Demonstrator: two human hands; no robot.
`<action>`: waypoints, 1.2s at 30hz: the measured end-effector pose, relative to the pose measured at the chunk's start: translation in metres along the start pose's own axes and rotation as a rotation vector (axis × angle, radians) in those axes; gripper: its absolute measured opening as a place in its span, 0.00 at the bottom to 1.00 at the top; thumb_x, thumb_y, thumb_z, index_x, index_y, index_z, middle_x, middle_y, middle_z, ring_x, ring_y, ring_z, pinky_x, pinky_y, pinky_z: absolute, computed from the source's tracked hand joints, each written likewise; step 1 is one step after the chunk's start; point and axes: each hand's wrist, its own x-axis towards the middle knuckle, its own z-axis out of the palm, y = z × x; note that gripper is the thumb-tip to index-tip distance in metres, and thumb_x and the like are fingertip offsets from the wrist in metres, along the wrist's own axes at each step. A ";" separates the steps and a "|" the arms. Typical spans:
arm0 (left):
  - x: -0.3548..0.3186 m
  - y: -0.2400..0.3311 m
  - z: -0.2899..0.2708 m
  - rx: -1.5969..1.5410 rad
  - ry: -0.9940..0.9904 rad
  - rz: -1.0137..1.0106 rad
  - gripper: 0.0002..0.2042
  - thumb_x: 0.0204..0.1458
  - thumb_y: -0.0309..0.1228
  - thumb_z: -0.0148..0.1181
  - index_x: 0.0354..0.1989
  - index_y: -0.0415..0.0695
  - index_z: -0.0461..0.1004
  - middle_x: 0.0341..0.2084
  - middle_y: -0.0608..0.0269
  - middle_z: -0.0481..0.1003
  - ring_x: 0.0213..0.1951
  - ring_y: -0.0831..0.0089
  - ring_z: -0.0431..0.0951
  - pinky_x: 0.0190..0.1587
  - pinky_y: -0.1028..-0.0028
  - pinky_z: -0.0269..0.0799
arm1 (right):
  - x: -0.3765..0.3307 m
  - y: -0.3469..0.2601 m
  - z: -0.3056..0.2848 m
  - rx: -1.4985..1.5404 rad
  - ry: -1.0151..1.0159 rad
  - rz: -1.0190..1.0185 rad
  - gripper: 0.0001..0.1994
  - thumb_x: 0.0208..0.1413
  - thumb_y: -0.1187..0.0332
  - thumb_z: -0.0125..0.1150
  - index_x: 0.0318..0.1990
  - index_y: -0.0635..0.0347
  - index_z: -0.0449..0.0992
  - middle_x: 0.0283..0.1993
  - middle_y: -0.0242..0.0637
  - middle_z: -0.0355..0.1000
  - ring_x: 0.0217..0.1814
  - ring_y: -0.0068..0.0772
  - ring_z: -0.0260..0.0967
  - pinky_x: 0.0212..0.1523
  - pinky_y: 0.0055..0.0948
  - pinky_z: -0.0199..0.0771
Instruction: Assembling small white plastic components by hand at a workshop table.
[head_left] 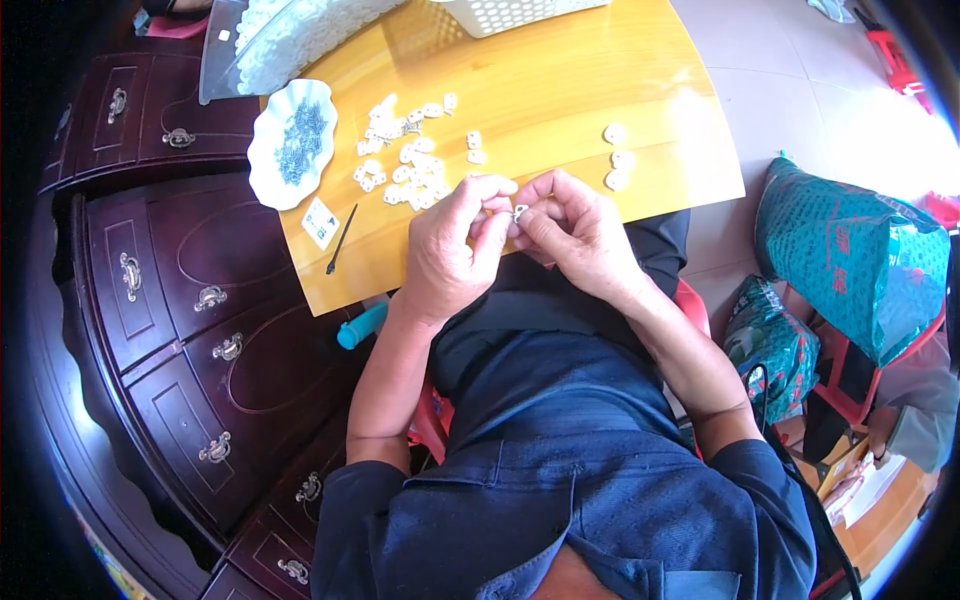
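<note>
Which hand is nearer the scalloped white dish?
Left: the left hand is right of the dish and closer to the body; the right hand is farther right.

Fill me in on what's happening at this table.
The left hand and right hand pinch a small white piece between them, near the close edge of the yellow wooden table. Loose white pieces lie to the left, with a scalloped white dish of small metal parts further left. A short row of white pieces sits apart on the right.

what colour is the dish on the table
The dish is white; it shows best in the head view.
</note>
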 end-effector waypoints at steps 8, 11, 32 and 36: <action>0.000 0.002 -0.002 0.058 -0.009 0.003 0.13 0.54 0.15 0.59 0.45 0.42 0.73 0.27 0.58 0.77 0.28 0.65 0.81 0.30 0.71 0.75 | 0.000 0.009 0.006 -0.122 0.033 -0.081 0.04 0.66 0.76 0.56 0.44 0.68 0.73 0.33 0.34 0.78 0.35 0.17 0.76 0.39 0.19 0.77; -0.001 0.002 -0.003 0.050 -0.025 -0.019 0.12 0.53 0.16 0.60 0.45 0.42 0.73 0.27 0.57 0.76 0.27 0.64 0.80 0.29 0.70 0.75 | -0.001 0.005 0.004 -0.036 0.008 -0.020 0.05 0.67 0.76 0.55 0.45 0.68 0.73 0.34 0.34 0.78 0.36 0.17 0.75 0.40 0.19 0.76; -0.046 -0.034 -0.055 0.728 0.148 -0.101 0.15 0.56 0.28 0.62 0.51 0.41 0.76 0.36 0.53 0.76 0.37 0.52 0.79 0.38 0.61 0.75 | -0.001 0.003 0.002 0.107 -0.012 -0.006 0.05 0.70 0.75 0.52 0.49 0.66 0.69 0.39 0.34 0.78 0.40 0.18 0.74 0.45 0.19 0.76; -0.045 -0.029 -0.043 0.726 0.159 -0.036 0.15 0.56 0.27 0.61 0.52 0.42 0.76 0.39 0.54 0.76 0.39 0.54 0.79 0.40 0.61 0.76 | 0.000 0.006 0.001 0.091 -0.016 -0.018 0.05 0.69 0.75 0.52 0.49 0.66 0.69 0.39 0.34 0.78 0.40 0.17 0.74 0.45 0.19 0.76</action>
